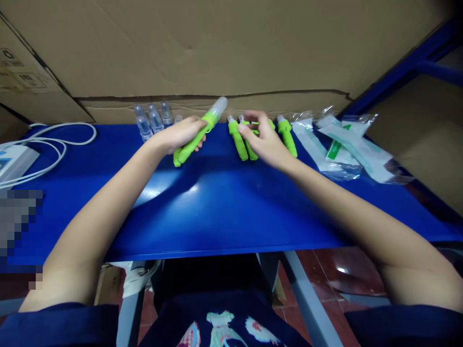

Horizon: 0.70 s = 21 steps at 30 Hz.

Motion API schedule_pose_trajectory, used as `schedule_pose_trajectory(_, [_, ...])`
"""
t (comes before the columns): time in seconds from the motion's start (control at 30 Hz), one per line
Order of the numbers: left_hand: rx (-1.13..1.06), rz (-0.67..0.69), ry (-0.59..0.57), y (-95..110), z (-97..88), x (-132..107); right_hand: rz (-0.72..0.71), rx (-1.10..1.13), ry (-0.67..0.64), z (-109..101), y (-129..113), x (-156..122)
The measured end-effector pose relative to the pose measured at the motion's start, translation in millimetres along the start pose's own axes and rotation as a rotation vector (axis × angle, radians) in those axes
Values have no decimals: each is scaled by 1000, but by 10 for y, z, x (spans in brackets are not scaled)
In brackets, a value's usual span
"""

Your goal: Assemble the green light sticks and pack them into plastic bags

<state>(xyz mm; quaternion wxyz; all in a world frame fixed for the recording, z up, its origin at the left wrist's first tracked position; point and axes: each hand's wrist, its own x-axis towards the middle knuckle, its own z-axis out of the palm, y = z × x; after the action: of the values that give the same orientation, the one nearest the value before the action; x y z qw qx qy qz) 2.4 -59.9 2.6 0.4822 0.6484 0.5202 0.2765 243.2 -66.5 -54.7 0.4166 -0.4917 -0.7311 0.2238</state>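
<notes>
Head cam: I'm at a blue table (224,212) w/ a cardboard wall (217,48) right behind its far edge, a blue frame (408,67) far right, and red floor tiles (340,270) below the near edge.

Far left there's 1 white box (14,161) w/ a looped white cable (54,144). At the far edge, left of centre, are 3 clear bottles (152,120), plus what may be a 4th, smaller one.

My left hand (183,135) is closed round 1 green pen (197,137), clear cap pointing far-right, its low end on the table.

Just right of it is a row of green pens (238,140) lying at the far edge. I count at least 4, some partly under my fingers.

My right hand (264,140) is loosely curled on top of them, fingertips touching. Can't tell if it's actually gripping one.

Far right is a heap of plastic packets (347,144), approx 3; they overlap so the count isn't exact.
</notes>
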Motion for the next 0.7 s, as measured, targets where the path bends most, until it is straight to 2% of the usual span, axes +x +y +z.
schedule_pose_trajectory(0.1, [-261,-126,30,-52,41,77,29,97,-161,172,-186,-98])
schedule_pose_trajectory(0.17, [-362,-161,53,-84,96,113,93,203,-284,295,-349,-157])
schedule_pose_trajectory(0.23, [-428,-196,88,-117,167,135,120,255,-333,423,-474,-191])
schedule_pose_trajectory(0.33, [-478,-276,140,-166,270,158,141,274,-356,604,-528,-184])
schedule_pose_trajectory(0.47, [-492,-323,171,-208,304,203,163,291,-354,767,-423,-113])
schedule_pose_trajectory(0.57, [-436,-289,152,-201,225,232,142,324,-348,801,-344,-74])
schedule_pose_trajectory(0.7, [-292,-220,92,-131,30,201,141,326,-324,781,-308,-66])
